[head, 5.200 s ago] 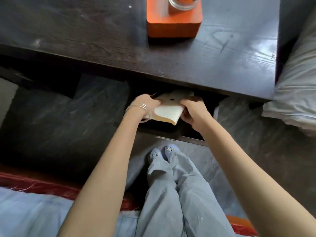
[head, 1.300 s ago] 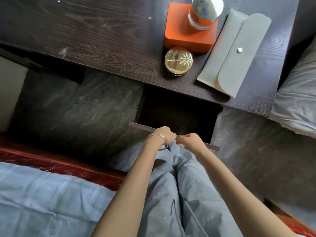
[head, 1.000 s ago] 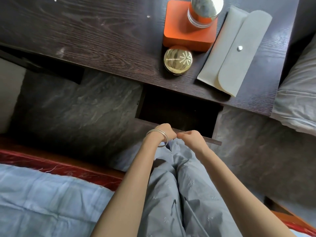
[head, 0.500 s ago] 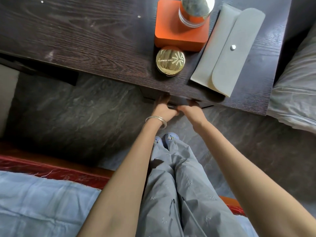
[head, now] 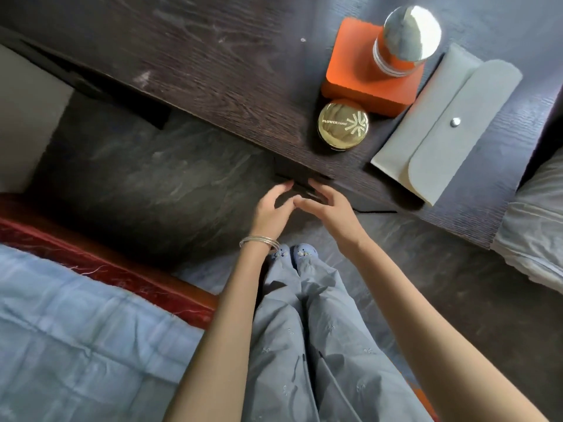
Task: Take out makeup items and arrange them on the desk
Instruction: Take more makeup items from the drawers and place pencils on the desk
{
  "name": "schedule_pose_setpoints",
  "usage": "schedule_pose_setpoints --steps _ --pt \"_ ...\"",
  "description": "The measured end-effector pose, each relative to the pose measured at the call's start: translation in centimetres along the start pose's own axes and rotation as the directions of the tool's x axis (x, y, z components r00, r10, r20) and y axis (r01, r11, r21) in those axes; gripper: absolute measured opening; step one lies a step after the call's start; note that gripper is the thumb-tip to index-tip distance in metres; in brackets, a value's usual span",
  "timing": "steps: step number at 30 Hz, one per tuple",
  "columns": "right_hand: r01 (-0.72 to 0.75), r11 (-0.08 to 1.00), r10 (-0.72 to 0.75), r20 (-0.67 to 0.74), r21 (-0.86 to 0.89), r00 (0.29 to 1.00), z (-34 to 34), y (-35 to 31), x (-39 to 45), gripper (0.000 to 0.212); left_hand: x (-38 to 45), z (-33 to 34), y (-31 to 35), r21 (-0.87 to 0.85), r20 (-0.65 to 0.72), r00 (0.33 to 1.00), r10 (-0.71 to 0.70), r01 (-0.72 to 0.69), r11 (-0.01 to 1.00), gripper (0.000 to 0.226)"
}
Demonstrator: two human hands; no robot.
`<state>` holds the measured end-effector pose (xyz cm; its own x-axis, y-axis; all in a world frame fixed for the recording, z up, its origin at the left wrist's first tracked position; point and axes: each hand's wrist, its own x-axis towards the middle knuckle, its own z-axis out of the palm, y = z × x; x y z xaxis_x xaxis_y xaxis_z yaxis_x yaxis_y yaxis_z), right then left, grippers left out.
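Dark wood-grain desk (head: pixel 213 65) carries the makeup: round gold compact (head: pixel 342 123), orange block-shaped box (head: pixel 350 77) with a silver-capped orange jar (head: pixel 402 47) on top, grey snap-flap pouch (head: pixel 441 126).

Below the desk's front edge, left hand (head: pixel 271 208) and right hand (head: pixel 329 208) hover side by side at the drawer front (head: pixel 300 181), fingers loosely spread, gripping nothing. Arranging well likely means spacing the items apart and lifting the jar straight off the box.
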<state>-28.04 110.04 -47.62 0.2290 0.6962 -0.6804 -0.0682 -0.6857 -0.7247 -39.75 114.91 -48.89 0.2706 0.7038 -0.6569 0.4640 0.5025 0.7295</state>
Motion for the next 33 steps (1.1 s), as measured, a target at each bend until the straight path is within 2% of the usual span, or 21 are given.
schedule_pose_setpoints --steps 5,13,23,28,33 --pt "0.146 0.984 -0.127 0.176 -0.1 0.976 4.0 -4.3 -0.1 0.064 -2.6 -5.4 0.9 -0.262 -0.221 0.975 -0.014 -0.046 0.964 0.035" --pt "0.327 0.924 -0.226 0.405 -0.2 0.886 12.3 -11.7 1.1 0.062 -5.1 -14.9 1.5 -0.386 -0.482 0.876 -0.011 -0.201 0.9 0.034" --pt "0.459 0.869 -0.301 0.543 -0.182 0.784 25.4 -21.8 0.5 0.061 -7.4 -29.4 3.1 -0.385 -0.637 0.771 -0.002 -0.315 0.867 0.035" --pt "0.517 0.844 -0.386 0.508 -0.144 0.77 30.7 -27.3 0.2 0.061 -7.8 -36.8 5.8 -0.336 -0.654 0.753 0.065 -0.367 0.868 0.036" --pt "0.534 0.837 -0.412 0.51 -0.115 0.755 34.8 -31.5 0.9 0.06 -7.3 -42.9 7.4 -0.297 -0.654 0.748 0.112 -0.39 0.871 0.035"
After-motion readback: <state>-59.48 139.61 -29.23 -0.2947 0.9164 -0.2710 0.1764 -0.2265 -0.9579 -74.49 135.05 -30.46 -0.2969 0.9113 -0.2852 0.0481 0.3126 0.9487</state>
